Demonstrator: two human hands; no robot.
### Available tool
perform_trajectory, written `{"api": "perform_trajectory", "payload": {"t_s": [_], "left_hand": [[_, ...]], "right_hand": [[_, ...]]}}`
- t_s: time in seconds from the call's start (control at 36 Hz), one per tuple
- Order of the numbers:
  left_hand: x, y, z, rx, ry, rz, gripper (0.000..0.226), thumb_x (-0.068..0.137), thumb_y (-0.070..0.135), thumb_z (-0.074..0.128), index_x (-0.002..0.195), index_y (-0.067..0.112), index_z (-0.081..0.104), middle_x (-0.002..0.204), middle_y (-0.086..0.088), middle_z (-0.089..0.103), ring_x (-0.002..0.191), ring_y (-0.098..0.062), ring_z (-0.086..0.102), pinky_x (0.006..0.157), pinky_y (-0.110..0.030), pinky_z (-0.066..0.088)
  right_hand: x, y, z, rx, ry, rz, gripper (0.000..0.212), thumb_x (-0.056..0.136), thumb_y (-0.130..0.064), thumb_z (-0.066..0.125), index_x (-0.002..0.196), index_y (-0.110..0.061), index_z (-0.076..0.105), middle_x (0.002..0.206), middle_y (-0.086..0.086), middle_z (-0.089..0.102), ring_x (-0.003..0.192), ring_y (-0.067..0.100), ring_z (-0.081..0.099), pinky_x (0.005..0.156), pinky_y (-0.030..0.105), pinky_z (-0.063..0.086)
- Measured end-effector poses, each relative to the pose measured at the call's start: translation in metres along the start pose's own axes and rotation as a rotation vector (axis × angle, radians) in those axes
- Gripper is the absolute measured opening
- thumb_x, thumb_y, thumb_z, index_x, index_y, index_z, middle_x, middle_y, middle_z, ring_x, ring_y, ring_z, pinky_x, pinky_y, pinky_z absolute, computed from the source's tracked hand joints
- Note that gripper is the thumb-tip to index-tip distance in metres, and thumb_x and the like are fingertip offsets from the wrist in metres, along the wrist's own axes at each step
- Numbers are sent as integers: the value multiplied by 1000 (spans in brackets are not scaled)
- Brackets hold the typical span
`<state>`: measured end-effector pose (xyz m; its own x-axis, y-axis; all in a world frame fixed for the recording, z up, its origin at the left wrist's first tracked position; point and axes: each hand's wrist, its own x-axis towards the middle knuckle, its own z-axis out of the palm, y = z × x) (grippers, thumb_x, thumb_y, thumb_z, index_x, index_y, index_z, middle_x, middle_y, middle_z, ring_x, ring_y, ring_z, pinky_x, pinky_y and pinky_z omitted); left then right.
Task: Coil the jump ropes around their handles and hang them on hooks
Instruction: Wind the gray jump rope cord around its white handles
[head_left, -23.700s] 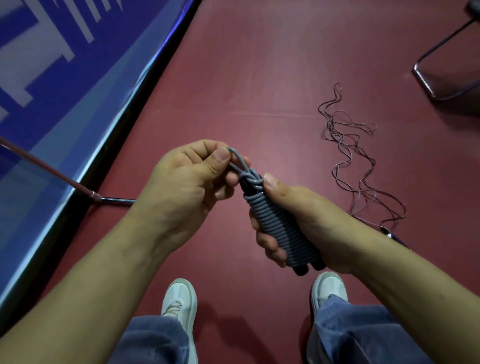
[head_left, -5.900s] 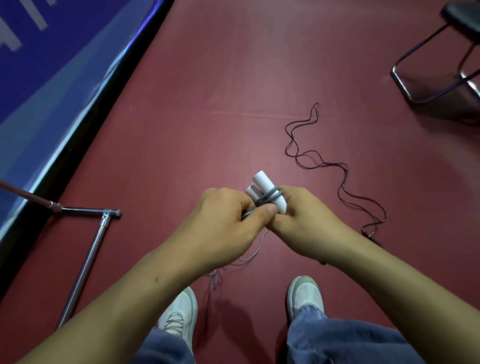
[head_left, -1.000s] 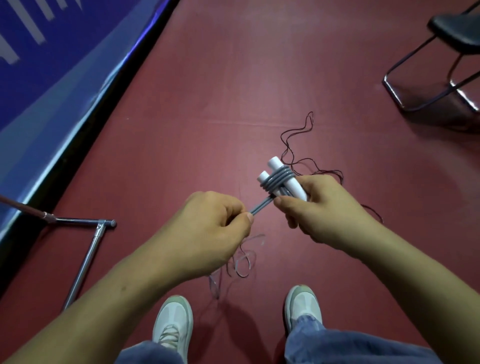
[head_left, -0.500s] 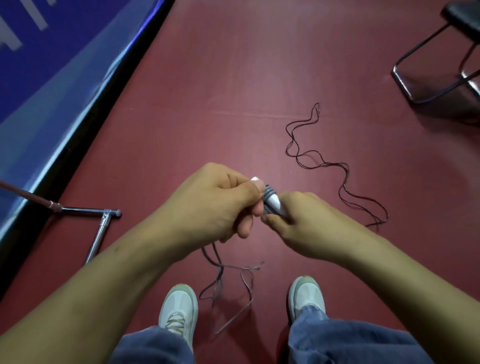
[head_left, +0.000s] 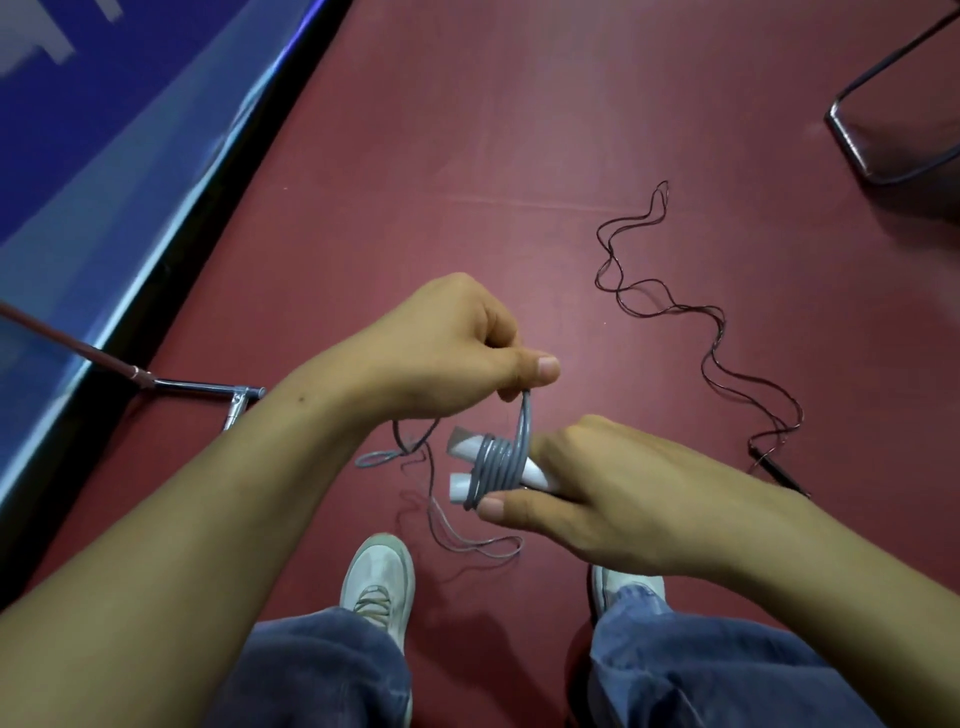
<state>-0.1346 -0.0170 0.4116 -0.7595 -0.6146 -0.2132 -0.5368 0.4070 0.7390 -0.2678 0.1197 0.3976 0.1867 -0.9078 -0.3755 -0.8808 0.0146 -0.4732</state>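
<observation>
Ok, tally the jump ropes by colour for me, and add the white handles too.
Grey rope, partly wound on the handles, pinched by the left hand: 1
Dark rope, loose on the floor: 1
White handles, held in the right hand: 2
Total: 4

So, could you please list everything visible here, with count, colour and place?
handles: two, white, side by side in the right hand
grey rope: one, grey, some turns around the handles, rest loose on the floor
dark rope: one, dark, loose on the floor, right
metal tube: one, silver, floor, left
chair frame: one, dark, top right
panel: one, blue, left
floor: dark red
shoes: two, white, bottom
left hand: pinches the grey rope
right hand: grips the handles
</observation>
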Motion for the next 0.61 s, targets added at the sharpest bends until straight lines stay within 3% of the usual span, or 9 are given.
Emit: {"api": "perform_trajectory", "payload": {"t_s": [0.08, 0.17, 0.22, 0.28, 0.33, 0.44, 0.53, 0.61], "left_hand": [[1, -7, 2, -35, -49, 15, 36, 85, 46, 76, 63, 18, 75, 45, 3, 44, 48, -10, 37, 48, -27, 33], [1, -14, 4, -110, -115, 24, 31, 83, 47, 79, 68, 20, 76, 57, -5, 61, 56, -7, 47, 57, -31, 41], [1, -16, 5, -224, -177, 33, 26, 80, 44, 83, 78, 19, 77, 70, -12, 69, 64, -14, 52, 63, -37, 44], [-1, -17, 5, -333, -207, 29, 24, 77, 42, 81, 81, 19, 75, 71, -7, 71, 65, -12, 54, 61, -31, 45], [-2, -18, 5, -437, -208, 18, 24, 75, 41, 75, 76, 17, 73, 68, 1, 67, 60, -7, 54, 59, -21, 43], [-7, -16, 7, -577, -258, 10, 37, 83, 44, 68, 70, 9, 62, 63, -2, 54, 54, -6, 46, 53, -16, 40], [-8, -11, 9, -576, -291, 29, 38, 101, 15, 53, 63, 13, 58, 57, 11, 53, 49, 1, 47, 52, -9, 40], [-8, -5, 9, -553, -291, 76, 48, 94, -9, 51, 60, 22, 66, 61, 16, 59, 55, 2, 52, 57, -9, 41]], "right_hand": [[-4, -2, -2, 41, 18, -36, 58, 90, -74, 46, 68, -21, 39, 53, -2, 40, 48, 18, 39, 44, 29, 28], [-6, -3, -6, 70, 36, -91, 57, 85, -77, 44, 70, -22, 40, 53, -3, 43, 49, 18, 41, 44, 28, 29], [-8, -6, -9, 83, 38, -122, 49, 84, -77, 43, 72, -29, 42, 59, -12, 51, 51, 16, 44, 43, 27, 32], [-9, -7, -11, 118, 59, -136, 35, 85, -75, 46, 75, -42, 44, 63, -21, 53, 51, 13, 46, 45, 24, 35], [-9, -5, -16, 182, 108, -147, 28, 84, -72, 53, 73, -47, 46, 56, -16, 51, 48, 14, 43, 44, 22, 32], [-12, 1, -24, 342, 147, -195, 31, 83, -72, 55, 74, -42, 54, 49, -12, 44, 43, 9, 37, 43, 19, 27], [-14, 4, -27, 484, 142, -222, 32, 85, -65, 61, 76, -35, 58, 54, -10, 43, 48, 5, 36, 45, 29, 32], [-15, 9, -30, 603, 157, -225, 39, 85, -59, 60, 76, -21, 59, 61, 7, 48, 55, 20, 42, 51, 42, 38]]}}
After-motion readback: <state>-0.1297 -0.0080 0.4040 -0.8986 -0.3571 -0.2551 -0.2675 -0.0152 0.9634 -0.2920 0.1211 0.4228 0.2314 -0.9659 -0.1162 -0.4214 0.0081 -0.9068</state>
